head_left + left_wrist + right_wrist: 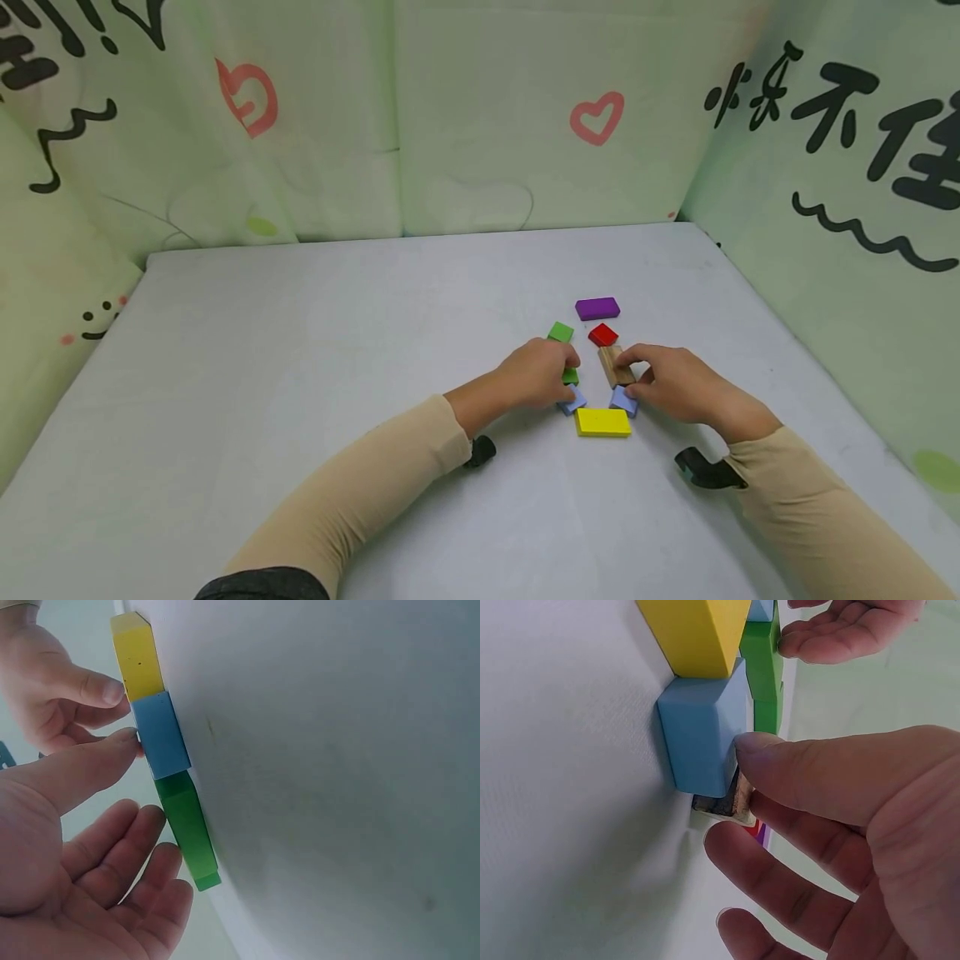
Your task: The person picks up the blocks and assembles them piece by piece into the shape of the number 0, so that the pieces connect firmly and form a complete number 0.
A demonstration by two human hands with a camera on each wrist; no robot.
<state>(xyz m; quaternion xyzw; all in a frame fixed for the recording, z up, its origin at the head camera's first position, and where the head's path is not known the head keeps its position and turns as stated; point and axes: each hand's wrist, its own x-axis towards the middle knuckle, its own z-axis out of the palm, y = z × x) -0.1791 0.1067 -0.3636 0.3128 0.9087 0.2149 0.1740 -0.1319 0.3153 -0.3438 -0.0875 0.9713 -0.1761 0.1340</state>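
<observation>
Coloured blocks form a loose ring on the table. My left hand (pixel 536 372) is at its left side, its thumb touching a blue block (pixel 163 735) and its relaxed fingers beside a green block (pixel 187 825). On the other side, my right hand (pixel 678 385) has its thumb against a second blue block (pixel 697 735). Its index finger reaches the wooden block (pixel 611 367), partly hidden in the right wrist view. A yellow block (pixel 603 422) lies between the blue ones at the near end.
Further back are another green block (pixel 560 332), a red block (pixel 603 335) and a purple block (pixel 597 308). The white table (pixel 337 333) meets printed cloth walls (pixel 465 108) at the back and sides. Dark straps (pixel 708 469) sit at both wrists.
</observation>
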